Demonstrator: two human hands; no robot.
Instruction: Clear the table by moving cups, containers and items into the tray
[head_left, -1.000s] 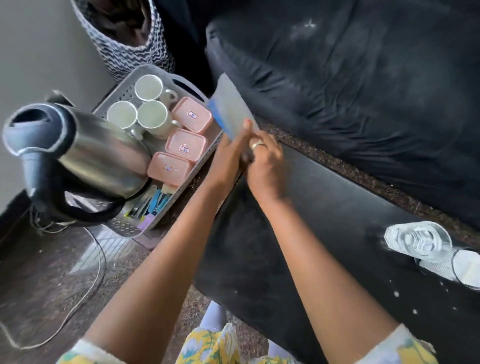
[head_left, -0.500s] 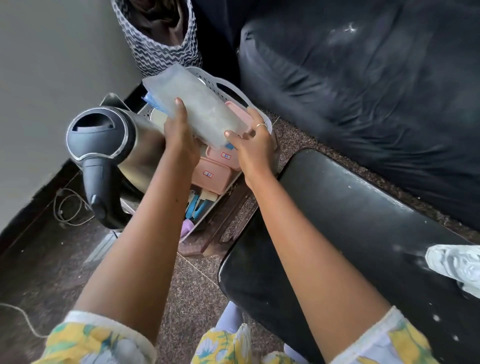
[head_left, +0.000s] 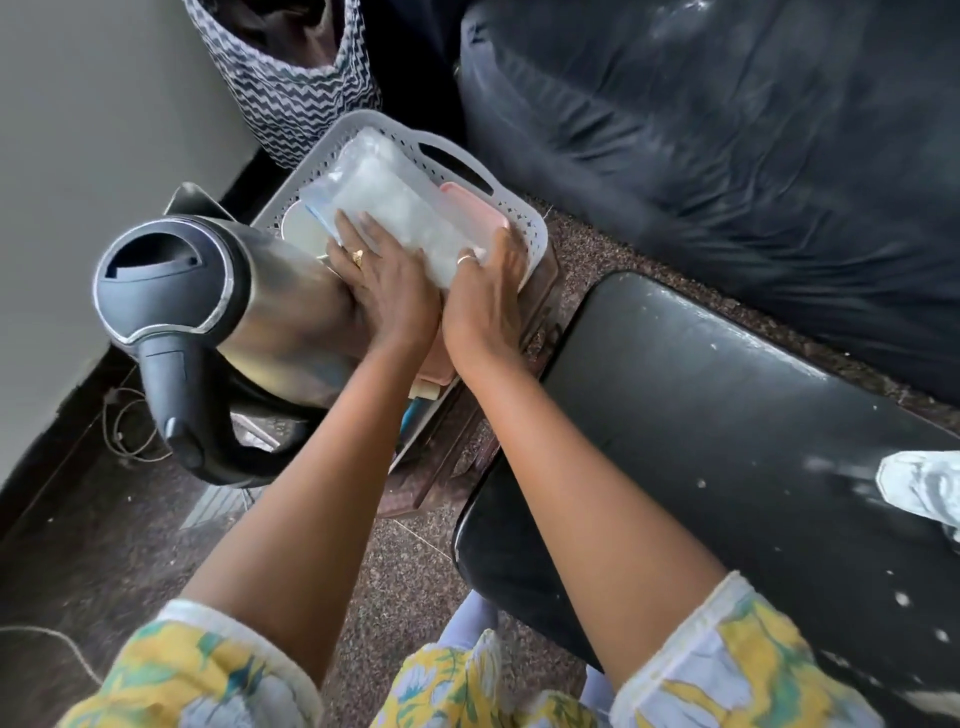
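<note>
- Nearest the camera: 2 yellow floral sleeves (head_left: 208, 670), both forearms reaching forward over speckled floor (head_left: 415, 571).
- Right of the arms: black table (head_left: 727, 415), white specks on it, 1 clear glass item (head_left: 924, 491) at the right edge, cut off by the frame.
- Left: steel kettle (head_left: 218, 306), black lid and handle, just beside the left hand.
- Left hand (head_left: 395, 291): palm down on the near end of the bag (head_left: 395, 208), fingers flat and close together, 1 ring.
- Right hand (head_left: 488, 301): fingers curled over the bag's near right corner, 1 ring; thumb hidden.
- Bag: clear plastic, white contents, lying across the grey tray (head_left: 524, 218) on top of pink containers (head_left: 478, 205) and a cup (head_left: 301, 228).
- Tray sits on a low brown stand, left of the table.
- Far: zigzag basket (head_left: 291, 104), dark sofa (head_left: 727, 156).
</note>
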